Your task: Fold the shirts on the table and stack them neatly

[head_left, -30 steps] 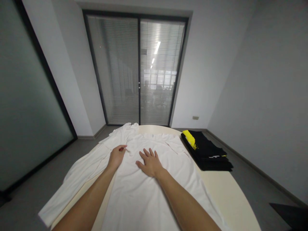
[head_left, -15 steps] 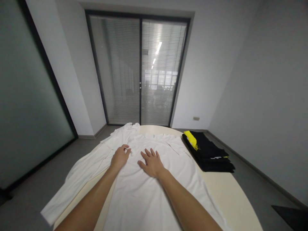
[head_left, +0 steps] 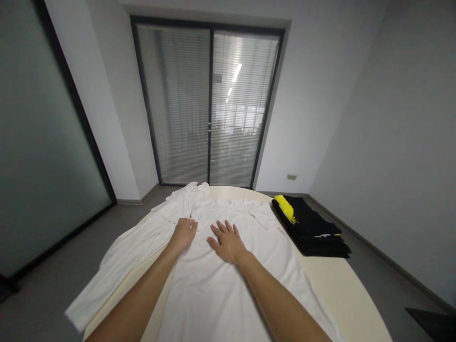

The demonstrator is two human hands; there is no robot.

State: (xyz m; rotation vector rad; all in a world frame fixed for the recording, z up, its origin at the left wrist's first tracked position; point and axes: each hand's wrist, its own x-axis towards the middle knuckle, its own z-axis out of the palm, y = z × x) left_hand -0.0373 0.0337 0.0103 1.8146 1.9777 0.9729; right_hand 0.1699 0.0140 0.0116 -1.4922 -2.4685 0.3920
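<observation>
Across the pale curved table (head_left: 342, 285), 1 white shirt (head_left: 221, 289) lies spread out, collar at the far end, small mark inside the neckline, body running toward the camera and out of the bottom of view; soft wrinkles over the chest and lower body. Right hand (head_left: 228, 243) flat on the shirt's upper middle, palm down, fingers spread, released, gripping nothing; left hand (head_left: 185, 232) at the shirt's edge near the sleeve on the left of view, fingers curled, thumb close to the index finger; cannot tell if cloth is pinched there. Both forearms reach in from the bottom, over the shirt and table.

More white fabric (head_left: 131, 249) lies loosely along the table's left side, bunched at the far end, long part extending to the near left; 1 stack of folded black garments (head_left: 313, 221) at the right, just beside the shirt, with 1 yellow patch (head_left: 285, 208) on top, plus small white marking near its near edge. Behind: dark-framed glass doors (head_left: 210, 109) with blinds, 2 panels; pale walls (head_left: 320, 95), grey floor (head_left: 142, 213); 1 dark object (head_left: 432, 325) at lower right, too cropped to identify.
</observation>
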